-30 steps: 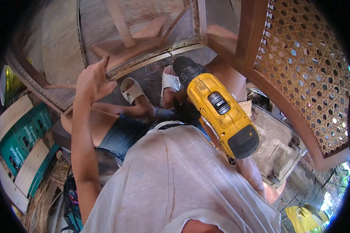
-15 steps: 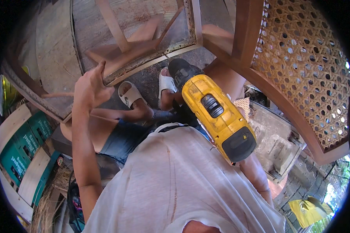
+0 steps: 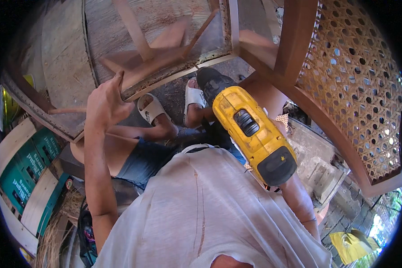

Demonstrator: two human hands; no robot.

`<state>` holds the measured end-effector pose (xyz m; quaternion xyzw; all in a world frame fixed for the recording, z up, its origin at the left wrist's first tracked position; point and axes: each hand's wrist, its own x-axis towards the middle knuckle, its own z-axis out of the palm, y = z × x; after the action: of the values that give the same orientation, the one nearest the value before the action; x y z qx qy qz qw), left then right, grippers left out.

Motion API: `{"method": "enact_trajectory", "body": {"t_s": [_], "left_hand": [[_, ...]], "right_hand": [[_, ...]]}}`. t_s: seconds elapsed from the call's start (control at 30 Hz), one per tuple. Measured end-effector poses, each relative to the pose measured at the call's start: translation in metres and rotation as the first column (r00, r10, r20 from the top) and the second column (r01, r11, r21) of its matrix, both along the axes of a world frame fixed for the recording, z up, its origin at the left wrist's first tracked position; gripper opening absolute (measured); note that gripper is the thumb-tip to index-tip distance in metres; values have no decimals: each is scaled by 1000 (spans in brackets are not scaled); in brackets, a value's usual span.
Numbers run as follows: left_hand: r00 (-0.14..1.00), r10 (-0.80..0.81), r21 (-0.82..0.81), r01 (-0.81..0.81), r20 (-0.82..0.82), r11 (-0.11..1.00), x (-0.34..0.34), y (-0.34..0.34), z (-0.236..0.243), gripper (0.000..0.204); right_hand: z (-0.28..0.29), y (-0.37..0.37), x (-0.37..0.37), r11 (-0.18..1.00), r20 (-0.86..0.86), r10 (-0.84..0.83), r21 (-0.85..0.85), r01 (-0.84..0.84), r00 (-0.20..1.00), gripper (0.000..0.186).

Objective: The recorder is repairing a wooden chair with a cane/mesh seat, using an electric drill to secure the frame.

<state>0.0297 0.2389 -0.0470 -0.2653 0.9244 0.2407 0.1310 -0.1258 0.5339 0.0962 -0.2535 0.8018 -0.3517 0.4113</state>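
A yellow and black cordless drill (image 3: 254, 129) lies diagonally across the middle, its chuck toward the far left. Its tip meets the near rim of a wooden frame (image 3: 165, 80), where a thin bit shows; how deep it sits I cannot tell. My right forearm (image 3: 299, 203) runs up under the drill's rear. The right hand is mostly hidden beneath the drill, closed on its handle. My left hand (image 3: 105, 107) bends over the same rim farther left, with one finger stretched along it and the others curled round the edge.
A woven cane panel (image 3: 348, 89) in a curved wooden frame rises at the right. Below it stands a worn grey block-like object (image 3: 317, 156). Green crates (image 3: 27, 169) with pale slats are at the left. My sandalled feet (image 3: 194, 100) are under the rim. A yellow bag (image 3: 353, 245) lies lower right.
The drill, the cane panel and the frame's near corner sit slightly farther right in the picture. My left hand keeps its hold on the rim, and the drill tip stays at the rim.
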Motion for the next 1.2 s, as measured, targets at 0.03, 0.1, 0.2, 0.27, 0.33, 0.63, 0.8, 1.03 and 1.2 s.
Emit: {"method": "enact_trajectory", "body": {"t_s": [0.03, 0.1, 0.2, 0.27, 0.33, 0.63, 0.8, 1.03, 1.2], "left_hand": [[1000, -5, 3, 5, -11, 1000, 0, -1, -1, 84], [1000, -1, 2, 1, -11, 1000, 1, 0, -1, 85], [1000, 3, 22, -2, -21, 1000, 0, -1, -1, 85], [1000, 4, 22, -5, 11, 1000, 0, -1, 0, 85], [999, 11, 15, -12, 39, 1000, 0, -1, 0, 86], [1000, -15, 40, 16, -13, 999, 2, -4, -1, 87], [1000, -11, 15, 12, -21, 1000, 1, -1, 0, 86], [997, 7, 27, -9, 80, 1000, 0, -1, 4, 86], [1000, -23, -61, 23, 1, 998, 1, 0, 2, 79]], "right_hand": [[-1, -2, 3, 998, -93, 4, 64, 2, 996, 29], [-3, -3, 5, 991, -182, 18, 131, 6, 983, 29], [-13, -2, 2, 990, -137, -28, 132, 46, 990, 32], [-20, 0, -6, 996, -59, 24, 83, -19, 998, 32], [-25, 3, -10, 993, -38, 36, 111, -32, 999, 33], [-42, 11, -12, 994, 7, 68, 88, -69, 998, 34], [-46, 12, -9, 997, -86, 37, 66, -32, 996, 29], [-48, 0, -11, 999, -51, -38, 4, 38, 998, 32], [-35, -1, -14, 997, -141, 55, -43, -61, 988, 36]]}}
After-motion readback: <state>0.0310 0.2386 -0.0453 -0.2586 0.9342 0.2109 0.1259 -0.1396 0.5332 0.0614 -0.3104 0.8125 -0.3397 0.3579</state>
